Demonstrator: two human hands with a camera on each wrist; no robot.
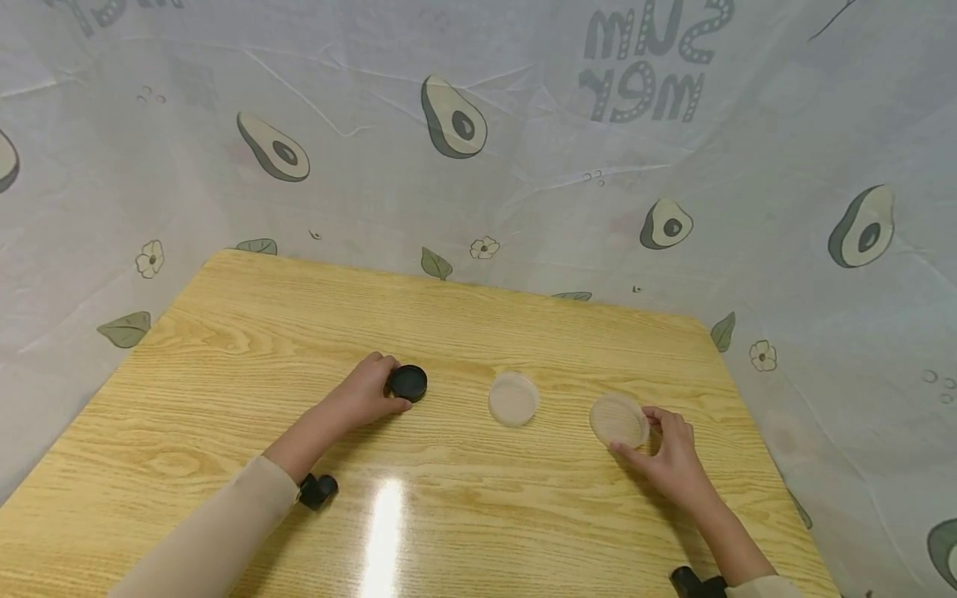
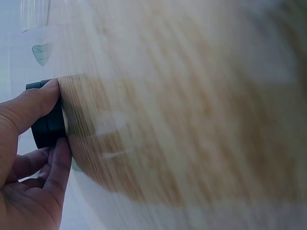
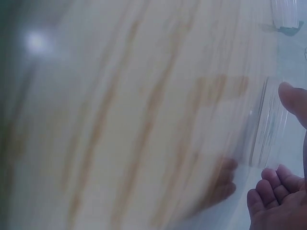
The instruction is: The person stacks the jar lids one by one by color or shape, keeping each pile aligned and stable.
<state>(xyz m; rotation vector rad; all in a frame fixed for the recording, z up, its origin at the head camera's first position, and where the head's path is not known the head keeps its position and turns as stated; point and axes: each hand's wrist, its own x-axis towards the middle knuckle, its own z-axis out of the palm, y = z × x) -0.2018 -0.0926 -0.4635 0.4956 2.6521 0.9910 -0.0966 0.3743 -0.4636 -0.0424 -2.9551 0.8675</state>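
Observation:
At the left of the table, my left hand grips a black round lid-like piece between thumb and fingers. In the left wrist view this black piece shows as a short, thick cylinder with a seam round its side. To the right, the thumb and fingers of my right hand hold a clear round container by its edge. The right wrist view shows ridges along that container's side. Between the hands, a second clear round container stands on the table, touched by neither hand.
The wood-grain table carries a bright light reflection near its front. A pale cloth with avocado prints hangs behind and beside it. Black camera mounts stick out from both wrists.

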